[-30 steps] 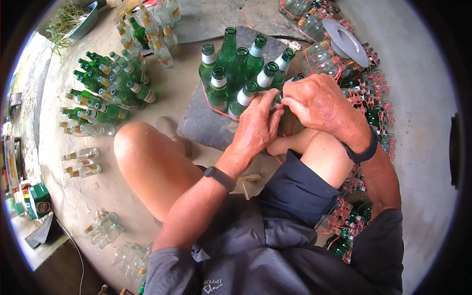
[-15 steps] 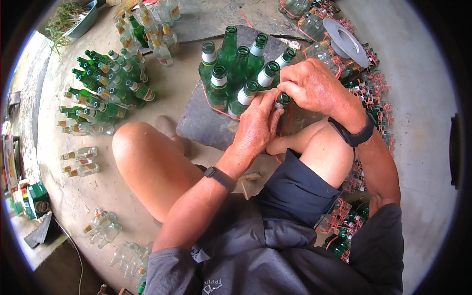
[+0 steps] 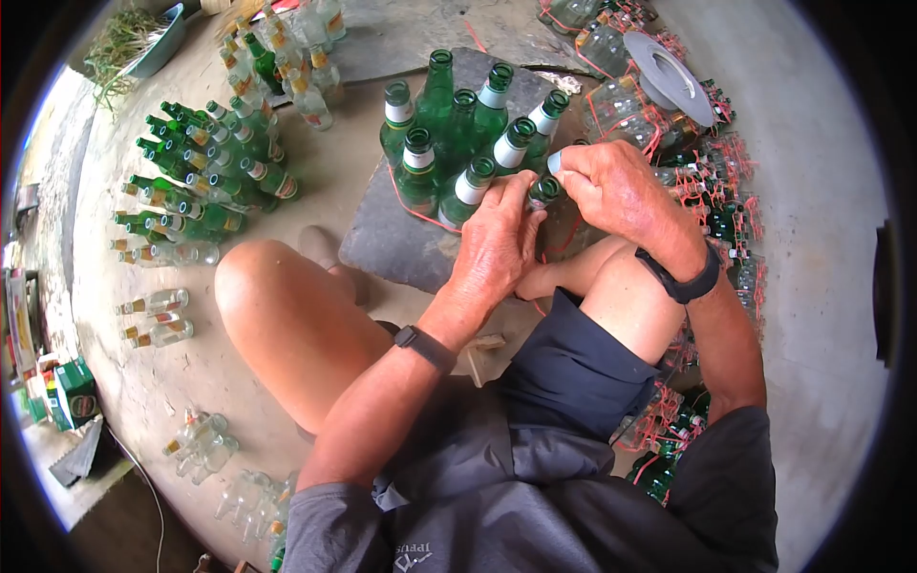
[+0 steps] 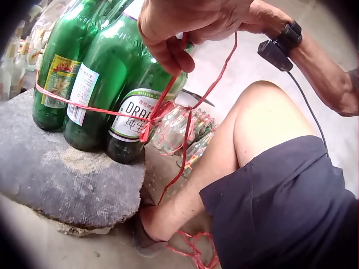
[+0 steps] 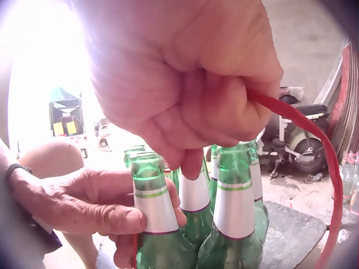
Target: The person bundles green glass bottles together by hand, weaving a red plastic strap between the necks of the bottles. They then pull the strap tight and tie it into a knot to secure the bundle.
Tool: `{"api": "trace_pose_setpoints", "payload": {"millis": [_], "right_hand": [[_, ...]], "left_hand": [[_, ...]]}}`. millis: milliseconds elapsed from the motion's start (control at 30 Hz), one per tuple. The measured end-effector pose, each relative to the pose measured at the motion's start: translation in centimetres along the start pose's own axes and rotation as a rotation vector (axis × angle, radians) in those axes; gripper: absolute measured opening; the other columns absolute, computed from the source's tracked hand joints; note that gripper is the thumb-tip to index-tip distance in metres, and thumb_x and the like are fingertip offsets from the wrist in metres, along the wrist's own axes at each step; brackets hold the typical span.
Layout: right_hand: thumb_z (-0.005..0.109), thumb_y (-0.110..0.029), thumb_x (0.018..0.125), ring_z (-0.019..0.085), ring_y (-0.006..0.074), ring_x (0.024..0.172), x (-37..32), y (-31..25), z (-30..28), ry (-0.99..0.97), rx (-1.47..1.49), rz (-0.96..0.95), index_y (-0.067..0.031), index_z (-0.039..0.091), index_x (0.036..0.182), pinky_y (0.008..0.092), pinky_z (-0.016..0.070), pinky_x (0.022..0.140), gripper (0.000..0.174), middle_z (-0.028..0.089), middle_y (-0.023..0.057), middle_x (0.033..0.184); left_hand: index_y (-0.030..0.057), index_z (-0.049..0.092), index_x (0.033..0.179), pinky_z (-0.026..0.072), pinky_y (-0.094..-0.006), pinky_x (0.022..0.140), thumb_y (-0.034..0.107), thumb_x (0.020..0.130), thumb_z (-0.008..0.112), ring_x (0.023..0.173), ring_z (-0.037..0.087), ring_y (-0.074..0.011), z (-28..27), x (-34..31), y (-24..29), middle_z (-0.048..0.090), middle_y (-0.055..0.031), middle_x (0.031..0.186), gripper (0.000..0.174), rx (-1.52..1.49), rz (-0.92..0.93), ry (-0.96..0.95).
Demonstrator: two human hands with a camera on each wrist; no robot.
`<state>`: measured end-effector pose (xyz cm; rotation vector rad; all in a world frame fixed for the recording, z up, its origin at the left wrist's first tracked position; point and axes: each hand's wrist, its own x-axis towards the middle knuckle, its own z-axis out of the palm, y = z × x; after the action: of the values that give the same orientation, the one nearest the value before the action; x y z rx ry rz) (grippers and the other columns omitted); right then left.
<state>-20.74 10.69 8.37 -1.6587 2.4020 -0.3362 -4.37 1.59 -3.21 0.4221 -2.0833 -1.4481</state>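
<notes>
A cluster of green glass bottles [image 3: 465, 124] with white neck labels stands upright on a dark stone slab [image 3: 392, 244]. Red plastic twine [image 4: 90, 106] runs round the bottles low down, with a knotted crossing at the near corner bottle. My left hand [image 3: 497, 229] grips the neck of that corner bottle [image 5: 160, 246], thumb on the near side and fingers behind. Just right of it and slightly higher, my right hand [image 3: 616, 191] is curled round a length of the twine. In the right wrist view, a flat red strand [image 5: 314, 129] trails from its fist.
Many loose bottles [image 3: 205, 162] stand on the floor to the left. Along the right side lie bundles of bottles tied with red twine [image 3: 726, 181], with a grey hat [image 3: 669, 81] on top. A loose twine coil [image 4: 196, 246] lies beside the foot.
My right hand rose off the corner bottle's mouth, then came down slightly to the right with the twine. The left hand has stayed on the bottle neck.
</notes>
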Motion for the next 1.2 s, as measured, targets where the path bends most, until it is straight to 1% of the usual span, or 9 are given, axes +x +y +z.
{"api": "trace_pose_setpoints", "payload": {"millis": [100,200,267,300,500,900,967,1100,1200], "right_hand": [[0.067,-0.014,0.097,0.067,0.0493,0.079,-1.3,0.0,0.8,0.081,-0.004,-0.052,0.0003,0.064,0.084,0.0541,0.0499,0.064,0.02,0.066,0.0254,0.078],[0.065,-0.016,0.097,0.069,0.0501,0.078,-2.5,-0.6,1.3,0.069,-0.012,-0.027,-0.0032,0.067,0.084,0.0591,0.0539,0.069,0.018,0.068,0.0265,0.078],[0.063,-0.014,0.098,0.07,0.0484,0.075,-3.3,-1.5,1.6,0.121,-0.086,-0.043,-0.0046,0.065,0.086,0.0582,0.0543,0.066,0.015,0.069,0.0247,0.075],[0.069,-0.011,0.099,0.07,0.0454,0.078,-3.8,-1.4,1.7,0.106,-0.129,-0.066,-0.0044,0.064,0.094,0.0543,0.0534,0.064,0.009,0.07,0.0208,0.08],[0.067,-0.008,0.093,0.071,0.0413,0.074,-5.5,-2.7,2.0,0.157,-0.154,-0.107,-0.0053,0.061,0.09,0.0534,0.0546,0.062,0.007,0.068,0.0142,0.077],[0.068,-0.009,0.096,0.073,0.0382,0.073,-6.9,-3.8,2.7,0.113,-0.18,-0.133,-0.0057,0.062,0.092,0.052,0.0542,0.062,0.007,0.068,0.0126,0.077],[0.068,-0.009,0.096,0.073,0.0381,0.074,-6.9,-4.1,2.6,0.11,-0.166,-0.132,-0.0058,0.062,0.093,0.0521,0.0543,0.063,0.007,0.068,0.0125,0.078],[0.068,-0.01,0.095,0.073,0.0376,0.073,-7.1,-4.6,2.4,0.095,-0.153,-0.134,-0.0058,0.062,0.092,0.0516,0.0547,0.064,0.008,0.068,0.0124,0.078],[0.068,-0.01,0.095,0.073,0.0376,0.072,-7.1,-4.7,2.5,0.127,-0.171,-0.153,-0.0055,0.061,0.09,0.051,0.055,0.063,0.01,0.067,0.0128,0.076]], "left_hand": [[0.0013,0.059,0.144,0.0579,-0.0523,0.096,0.003,0.098,0.072,0.12,0.067,-0.0498,-0.2,0.0,0.3,0.065,-0.0277,0.136,0.048,-0.005,-0.028,-0.016],[0.001,0.059,0.144,0.0576,-0.0526,0.096,0.003,0.098,0.072,0.12,0.067,-0.0503,-0.1,0.0,0.4,0.065,-0.0276,0.136,0.048,0.013,-0.022,-0.012],[0.001,0.059,0.144,0.057,-0.0532,0.097,0.003,0.098,0.072,0.12,0.066,-0.0506,0.0,-0.1,0.2,0.065,-0.0274,0.136,0.048,0.032,0.001,0.009],[0.001,0.059,0.144,0.057,-0.0532,0.097,0.003,0.098,0.072,0.12,0.066,-0.0506,0.0,-0.2,0.1,0.065,-0.0274,0.136,0.048,0.033,0.003,0.01],[-0.0014,0.057,0.146,0.0574,-0.0509,0.091,0.01,0.099,0.074,0.111,0.069,-0.0502,0.2,-0.4,-0.1,0.067,-0.029,0.129,0.051,0.054,0.032,0.028],[0.0001,0.06,0.14,0.0581,-0.0535,0.09,0.007,0.101,0.071,0.11,0.069,-0.051,-0.4,-0.8,0.7,0.069,-0.0266,0.126,0.041,0.066,0.003,0.044],[0.0002,0.062,0.139,0.0606,-0.0434,0.075,0.005,0.098,0.074,0.09,0.075,-0.039,-0.6,-1.1,0.6,0.068,-0.0224,0.112,0.043,0.078,0.038,0.083],[0.0044,0.066,0.137,0.0604,-0.0413,0.069,0.001,0.097,0.074,0.083,0.074,-0.035,-1.5,-2.0,2.1,0.068,-0.0175,0.109,0.04,0.086,0.076,0.139],[0.009,0.069,0.134,0.0602,-0.0432,0.069,0.0,0.094,0.074,0.083,0.073,-0.0351,-2.4,-2.1,3.3,0.068,-0.0125,0.106,0.04,0.245,0.239,0.087]]}}
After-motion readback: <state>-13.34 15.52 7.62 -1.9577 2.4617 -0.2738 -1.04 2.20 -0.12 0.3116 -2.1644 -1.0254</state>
